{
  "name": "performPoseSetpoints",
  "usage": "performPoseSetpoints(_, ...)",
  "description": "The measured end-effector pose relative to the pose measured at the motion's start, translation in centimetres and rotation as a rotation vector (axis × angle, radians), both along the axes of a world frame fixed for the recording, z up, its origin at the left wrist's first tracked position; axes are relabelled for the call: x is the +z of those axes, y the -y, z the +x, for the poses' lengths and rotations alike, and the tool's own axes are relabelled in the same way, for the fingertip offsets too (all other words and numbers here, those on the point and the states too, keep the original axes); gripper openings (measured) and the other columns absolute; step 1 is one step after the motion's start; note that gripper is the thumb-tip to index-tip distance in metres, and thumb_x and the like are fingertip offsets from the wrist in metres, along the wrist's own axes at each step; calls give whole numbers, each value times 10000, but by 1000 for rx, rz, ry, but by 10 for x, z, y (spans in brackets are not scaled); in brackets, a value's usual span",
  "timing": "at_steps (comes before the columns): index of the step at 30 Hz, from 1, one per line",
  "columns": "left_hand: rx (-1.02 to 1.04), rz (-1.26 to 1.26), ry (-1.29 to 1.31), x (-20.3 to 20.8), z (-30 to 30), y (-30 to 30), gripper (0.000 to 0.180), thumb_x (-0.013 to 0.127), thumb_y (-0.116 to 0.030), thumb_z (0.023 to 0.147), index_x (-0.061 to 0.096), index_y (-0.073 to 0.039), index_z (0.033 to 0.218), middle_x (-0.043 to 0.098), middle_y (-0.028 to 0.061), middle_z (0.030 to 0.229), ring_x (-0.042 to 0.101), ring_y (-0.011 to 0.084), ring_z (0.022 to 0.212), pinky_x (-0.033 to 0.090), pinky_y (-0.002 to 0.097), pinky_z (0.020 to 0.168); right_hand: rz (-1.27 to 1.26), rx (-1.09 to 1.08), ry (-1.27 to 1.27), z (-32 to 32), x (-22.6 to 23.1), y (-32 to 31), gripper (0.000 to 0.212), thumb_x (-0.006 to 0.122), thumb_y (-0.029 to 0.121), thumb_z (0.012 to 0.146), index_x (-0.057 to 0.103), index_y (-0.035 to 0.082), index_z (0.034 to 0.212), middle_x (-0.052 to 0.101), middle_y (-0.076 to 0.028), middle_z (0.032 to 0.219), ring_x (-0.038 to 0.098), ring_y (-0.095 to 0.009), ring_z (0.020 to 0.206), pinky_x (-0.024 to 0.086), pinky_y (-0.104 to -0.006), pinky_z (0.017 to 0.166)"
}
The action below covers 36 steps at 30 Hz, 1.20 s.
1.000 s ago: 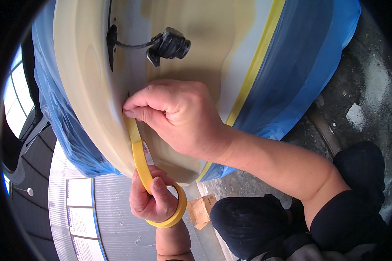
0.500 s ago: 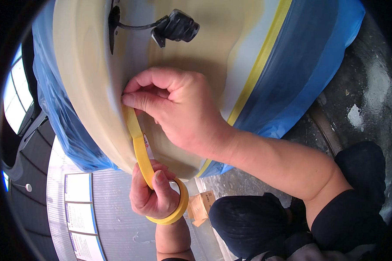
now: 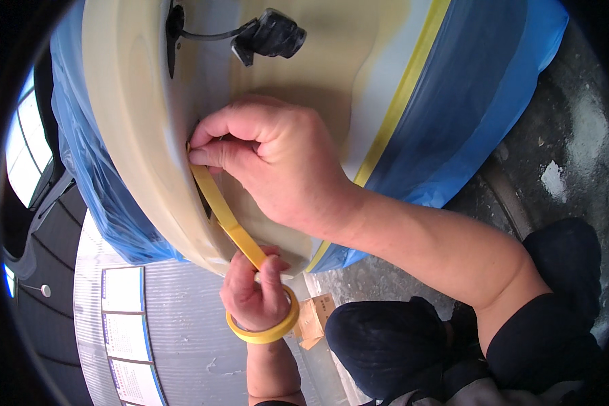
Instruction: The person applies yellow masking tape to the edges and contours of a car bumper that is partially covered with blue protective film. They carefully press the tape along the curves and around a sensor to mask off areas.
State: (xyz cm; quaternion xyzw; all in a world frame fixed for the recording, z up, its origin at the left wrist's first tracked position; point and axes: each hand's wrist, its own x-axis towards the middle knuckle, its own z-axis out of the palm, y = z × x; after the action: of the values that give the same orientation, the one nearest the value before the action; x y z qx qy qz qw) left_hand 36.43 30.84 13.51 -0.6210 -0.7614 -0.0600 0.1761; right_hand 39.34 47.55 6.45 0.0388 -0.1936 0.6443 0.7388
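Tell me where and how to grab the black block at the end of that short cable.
Take the black block by its chunky body, pinching across its long sides, probably best from the picture's right. That end looks free, while the thin cable joins on the left, running to the black fitting. The cable looks a poorer hold than the body.

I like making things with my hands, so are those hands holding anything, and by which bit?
Yellow tape: the right hand pinches its upper end between thumb and finger, and the left hand grips it lower down.
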Motion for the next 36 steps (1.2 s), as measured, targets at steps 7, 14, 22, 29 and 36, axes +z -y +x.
performPoseSetpoints(7, 204, 160, 471, 13, -13, 0, 460, 480, -320, 1109, 673, 20, 868, 660, 87, 698, 597, 141, 622, 477, 261, 620, 6, -57, 11, -5, -2, 1, 101, 755, -34, 873, 742, 1, 967, 720, -80, 922, 726, -162, 808, 592, -273, 728)
performPoseSetpoints(14, 204, 347, 852, 17, -11, -9, 422, 525, -300, 1087, 657, 22, 849, 629, 101, 644, 604, 182, 593, 502, 304, 572, -22, -190, 42, -8, -1, 1, 158, 812, -14, 823, 731, 19, 955, 698, -70, 928, 707, -157, 820, 577, -272, 720)
performPoseSetpoints(22, 268, 439, 957, 18, -3, -11, 391, 535, -347, 1077, 637, -27, 876, 533, 57, 613, 536, 198, 608, 414, 315, 571, -14, -218, 45, -9, -3, 1, 123, 823, 1, 803, 732, 26, 882, 679, -60, 889, 694, -168, 770, 564, -280, 687)
performPoseSetpoints(29, 230, 454, 990, 14, -4, -8, 380, 528, -340, 1081, 636, -33, 886, 523, 53, 603, 541, 200, 608, 419, 314, 566, 31, -310, 91, -13, -6, 2, 100, 820, 52, 798, 748, 80, 861, 669, -58, 865, 679, -226, 733, 540, -322, 641)
performPoseSetpoints(36, 190, 504, 1032, 13, -9, -7, 410, 538, -334, 1076, 637, 5, 868, 551, 83, 608, 557, 230, 603, 441, 340, 554, 122, -416, 168, -17, -10, 8, 117, 820, 47, 776, 742, 90, 852, 670, -41, 871, 685, -229, 744, 556, -332, 632)
